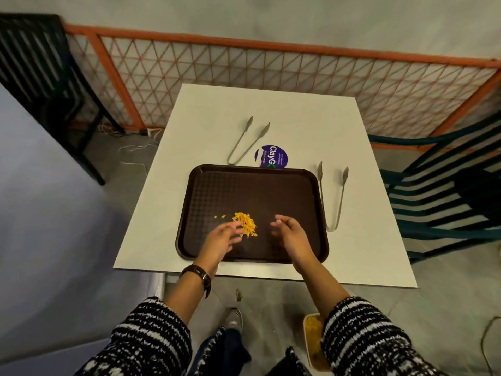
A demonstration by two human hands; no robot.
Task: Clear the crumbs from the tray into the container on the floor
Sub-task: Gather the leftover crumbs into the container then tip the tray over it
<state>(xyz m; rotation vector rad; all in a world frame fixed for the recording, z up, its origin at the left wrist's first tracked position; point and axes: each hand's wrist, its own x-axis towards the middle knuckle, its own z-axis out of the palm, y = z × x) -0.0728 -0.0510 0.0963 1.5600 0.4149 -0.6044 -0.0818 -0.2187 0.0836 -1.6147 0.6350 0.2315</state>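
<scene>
Honestly, my left hand (222, 237) and right hand (288, 230) hover loose-fingered, grasping nothing; careless scooping could scatter crumbs (245, 224) off the tray (252, 185).

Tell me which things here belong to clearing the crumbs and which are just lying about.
For the job:
yellow crumbs
brown tray
container on the floor
left hand
right hand

Lying about:
tongs behind the tray
tongs right of the tray
purple round lid
</scene>
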